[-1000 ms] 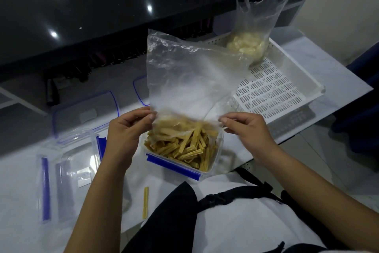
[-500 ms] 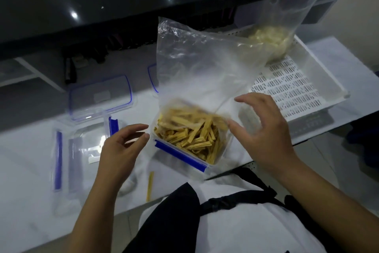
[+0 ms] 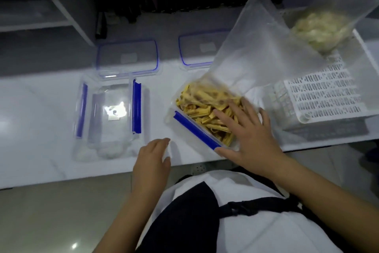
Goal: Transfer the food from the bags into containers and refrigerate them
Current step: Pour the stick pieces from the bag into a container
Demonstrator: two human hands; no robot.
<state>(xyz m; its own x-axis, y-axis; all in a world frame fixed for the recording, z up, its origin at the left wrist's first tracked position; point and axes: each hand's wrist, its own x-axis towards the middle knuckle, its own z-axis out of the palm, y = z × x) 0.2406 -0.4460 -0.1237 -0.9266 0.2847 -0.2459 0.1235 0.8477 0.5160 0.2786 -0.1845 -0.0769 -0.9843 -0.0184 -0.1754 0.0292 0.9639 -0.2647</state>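
Right hand: the right hand [image 3: 249,138] lies palm down with fingers spread and straight, its fingertips [image 3: 222,114] resting on the yellow food strips [image 3: 202,105]; its grip is open and holds nothing, and the thumb lies along the near corner of the container.
Left hand: the left hand [image 3: 152,156] is over the near edge of the table [image 3: 37,109], just left of the filled container; its fingers are loosely bent, the grip is open, and it holds nothing.
Filled container: a clear container [image 3: 229,144] with a blue clasp [image 3: 195,130] along its near side stands on the table, turned at an angle, full of the yellow strips.
Empty bag: a clear plastic bag [image 3: 256,47] stands up from the far side of the filled container, leaning to the right; its mouth is blurred, so I cannot tell how far it sits inside the container.
Second bag: another clear bag [image 3: 322,29] holding pale food lumps sits at the far end of the white slotted basket [image 3: 320,92].
Basket: it is on the table, to the right of the filled container, close beside it.
Second container: a clear container [image 3: 110,117] with blue clasps on both sides stands on the left, with pale round lumps at its near end.
Lids: two clear lids with blue rims, one [image 3: 127,57] behind the left container, the other [image 3: 200,48] behind the filled one, partly hidden by the empty bag.
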